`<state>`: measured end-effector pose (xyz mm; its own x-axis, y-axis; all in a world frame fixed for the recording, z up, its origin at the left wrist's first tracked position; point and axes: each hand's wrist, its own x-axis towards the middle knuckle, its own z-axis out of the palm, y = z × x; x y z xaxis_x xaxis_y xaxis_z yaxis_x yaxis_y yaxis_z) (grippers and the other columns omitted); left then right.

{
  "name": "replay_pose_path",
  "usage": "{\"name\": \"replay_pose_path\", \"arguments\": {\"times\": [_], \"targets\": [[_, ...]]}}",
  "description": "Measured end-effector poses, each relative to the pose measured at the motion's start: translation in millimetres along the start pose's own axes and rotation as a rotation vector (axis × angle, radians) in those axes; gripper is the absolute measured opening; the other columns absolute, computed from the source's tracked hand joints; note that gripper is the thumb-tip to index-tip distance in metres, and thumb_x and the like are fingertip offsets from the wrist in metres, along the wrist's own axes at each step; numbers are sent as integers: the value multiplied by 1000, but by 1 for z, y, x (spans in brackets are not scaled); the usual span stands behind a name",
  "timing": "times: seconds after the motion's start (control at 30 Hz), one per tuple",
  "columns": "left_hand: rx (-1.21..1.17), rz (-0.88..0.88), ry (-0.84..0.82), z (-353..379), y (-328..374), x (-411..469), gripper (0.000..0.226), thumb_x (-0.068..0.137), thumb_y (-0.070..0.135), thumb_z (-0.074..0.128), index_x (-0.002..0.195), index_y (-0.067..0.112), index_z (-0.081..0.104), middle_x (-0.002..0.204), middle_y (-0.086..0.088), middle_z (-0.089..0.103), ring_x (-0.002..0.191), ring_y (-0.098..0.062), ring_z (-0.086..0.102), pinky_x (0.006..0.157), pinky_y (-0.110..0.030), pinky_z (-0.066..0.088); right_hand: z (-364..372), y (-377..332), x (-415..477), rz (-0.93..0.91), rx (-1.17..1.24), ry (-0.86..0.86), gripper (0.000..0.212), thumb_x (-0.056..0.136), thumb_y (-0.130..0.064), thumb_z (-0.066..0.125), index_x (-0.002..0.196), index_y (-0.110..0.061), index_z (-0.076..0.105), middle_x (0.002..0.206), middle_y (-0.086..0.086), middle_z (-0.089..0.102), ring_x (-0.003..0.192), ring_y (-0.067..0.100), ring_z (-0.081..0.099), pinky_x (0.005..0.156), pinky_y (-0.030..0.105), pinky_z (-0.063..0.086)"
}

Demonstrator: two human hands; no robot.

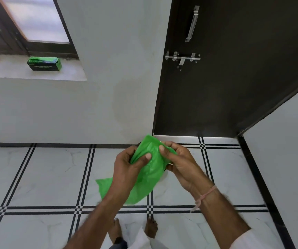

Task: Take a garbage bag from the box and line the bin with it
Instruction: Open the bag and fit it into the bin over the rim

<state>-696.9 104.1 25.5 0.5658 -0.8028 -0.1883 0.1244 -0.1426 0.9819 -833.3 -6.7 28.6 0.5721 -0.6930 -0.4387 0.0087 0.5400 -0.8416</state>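
Currently: left hand (pixel 126 166) pinches the bag (pixel 150 173), thumb clamped on the film. Right hand (pixel 180 164) grips its upper edge, fingers curled round it. Bag hangs crumpled above the floor (pixel 36 177). Box (pixel 44 63) on sill (pixel 9 71), well apart.

Head-worn wide view, down over hands (pixel 126 168) (pixel 182 164)

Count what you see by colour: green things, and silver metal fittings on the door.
Green: 2, the bag held by the left hand and the right hand, and the box on the sill.
Silver metal: 2, the handle and the bolt on the door.
Total: 4.
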Motion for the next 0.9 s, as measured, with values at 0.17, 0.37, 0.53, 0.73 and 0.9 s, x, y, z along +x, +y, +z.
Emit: {"name": "replay_pose_path", "arguments": {"times": [0.17, 0.37, 0.53, 0.73, 0.9], "targets": [[-110, -58, -102, -1, 3, -6, 30, 99, 35, 63, 107, 8, 74, 103, -18, 77, 97, -39, 74, 86, -54, 61, 3, 8, 6, -89, -35, 68, 11, 90, -20, 74, 97, -12, 73, 95, 12, 76, 85, 23, 72, 76, 37, 60], [-157, -104, -85, -3, 6, -3, 20, 92, 19, 71, 102, 3, 77, 99, -22, 78, 96, -44, 75, 82, -51, 63, 9, 4, 14, -35, 1, 69, 39, 83, -22, 78, 114, -2, 67, 114, 25, 73, 95, 31, 72, 81, 43, 63], [-201, -122, 55, -6, 1, 0, 17, 93, 16, 71, 103, 3, 75, 99, -17, 80, 93, -36, 77, 81, -47, 63, 9, 12, 10, 66, 310, -39, 44, 91, -21, 66, 128, 3, 63, 123, 23, 72, 104, 29, 74, 85, 38, 63], [-210, -204, 131, -16, -14, 13, 21, 94, 20, 71, 107, 4, 73, 102, -16, 79, 96, -36, 77, 83, -49, 62, 8, 14, 5, -20, 51, 18, 15, 95, -17, 66, 104, -7, 73, 93, 6, 80, 81, 14, 75, 65, 26, 59], [-161, -212, 228, -7, -23, 18, 32, 87, 17, 79, 112, 7, 61, 107, -15, 73, 93, -29, 74, 70, -32, 62, 19, 7, 4, -185, -29, 64, 10, 90, -8, 73, 94, 1, 72, 84, 11, 78, 72, 13, 74, 62, 21, 56]]}}
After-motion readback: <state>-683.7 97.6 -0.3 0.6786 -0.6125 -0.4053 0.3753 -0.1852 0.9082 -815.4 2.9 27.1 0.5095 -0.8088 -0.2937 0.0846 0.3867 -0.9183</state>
